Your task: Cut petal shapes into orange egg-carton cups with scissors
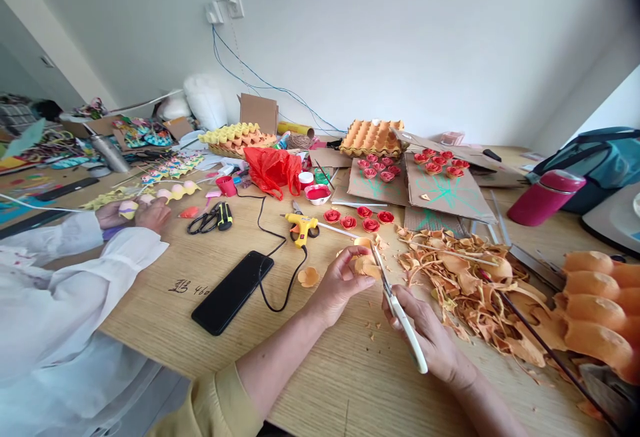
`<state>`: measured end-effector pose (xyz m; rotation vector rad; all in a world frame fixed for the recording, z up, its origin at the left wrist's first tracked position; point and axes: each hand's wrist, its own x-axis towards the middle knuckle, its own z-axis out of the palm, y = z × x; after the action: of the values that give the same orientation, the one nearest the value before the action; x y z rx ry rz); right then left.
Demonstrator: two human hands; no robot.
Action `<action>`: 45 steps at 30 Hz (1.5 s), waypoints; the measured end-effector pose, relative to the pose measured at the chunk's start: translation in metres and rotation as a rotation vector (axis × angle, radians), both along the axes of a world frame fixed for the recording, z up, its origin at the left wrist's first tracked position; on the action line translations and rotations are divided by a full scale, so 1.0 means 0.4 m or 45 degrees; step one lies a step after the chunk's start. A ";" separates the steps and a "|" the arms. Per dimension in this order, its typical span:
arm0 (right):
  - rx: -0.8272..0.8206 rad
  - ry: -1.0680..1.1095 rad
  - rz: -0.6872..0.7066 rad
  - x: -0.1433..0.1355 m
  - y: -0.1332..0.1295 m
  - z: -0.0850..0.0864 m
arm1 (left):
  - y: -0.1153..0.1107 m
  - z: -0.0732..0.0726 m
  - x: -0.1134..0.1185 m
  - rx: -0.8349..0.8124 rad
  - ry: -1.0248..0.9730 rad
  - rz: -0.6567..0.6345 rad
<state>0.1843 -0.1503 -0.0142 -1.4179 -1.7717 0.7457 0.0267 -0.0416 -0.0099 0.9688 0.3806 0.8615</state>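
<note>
My left hand pinches an orange egg-carton cup between thumb and fingers. In my right hand is a pair of scissors with white handles, its blades at the cup's right edge. Left of my left hand a cut cup shaped like a small flower lies on the table. Another orange piece lies just behind the held cup. Several red paper-pulp roses sit beyond my hands, near a yellow glue gun.
Orange scraps are heaped at the right, beside an orange egg carton. A black phone lies left of my forearm. Cardboard with roses and a pink bottle stand farther back. At left, a co-worker's hands hold painted carton pieces.
</note>
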 end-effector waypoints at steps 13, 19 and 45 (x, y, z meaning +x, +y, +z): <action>0.013 0.026 0.004 0.005 0.002 -0.016 | 0.008 0.002 -0.004 -0.034 -0.035 0.031; 0.027 0.017 -0.003 0.007 0.003 -0.022 | 0.008 0.007 -0.005 -0.047 -0.063 0.050; 0.046 0.716 -0.428 0.001 0.018 -0.016 | -0.035 0.013 -0.001 0.319 0.236 -0.172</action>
<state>0.1848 -0.1433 -0.0206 -1.2762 -1.0803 0.8227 0.0264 -0.0556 -0.0047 1.2975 0.3664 0.7089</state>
